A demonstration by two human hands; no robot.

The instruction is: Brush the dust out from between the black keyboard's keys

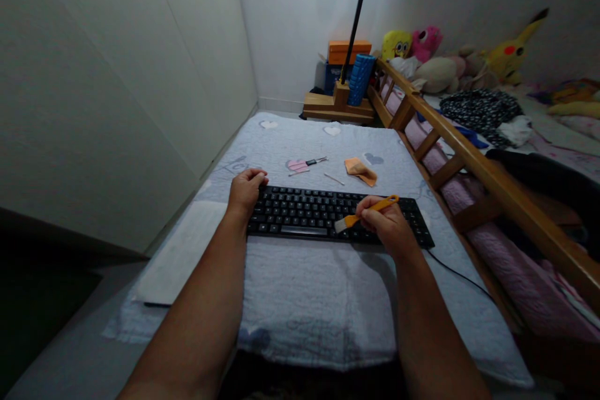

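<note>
A black keyboard (pixel 300 209) lies on the cloth-covered table. My left hand (pixel 246 194) is closed around its left end, with the thumb at the upper corner and part of the fingers hidden. In my right hand (pixel 382 219) is a small brush with a yellow handle (pixel 385 202), gripped between thumb and fingers. Its pale bristles (pixel 340 225) point down at the keys right of the space bar. Behind the keyboard lie a pink-handled tool with a metal tip (pixel 307 164), two cotton swabs (pixel 334 179) and a folded orange cloth (pixel 360 171).
A whitish sheet (pixel 187 250) lies at the table's left. The keyboard cable (pixel 462 275) runs off to the right. Along the right stands a wooden bed rail (pixel 450 131), with plush toys (pixel 435 62) behind it. A lamp stand (pixel 340 103) is beyond the table.
</note>
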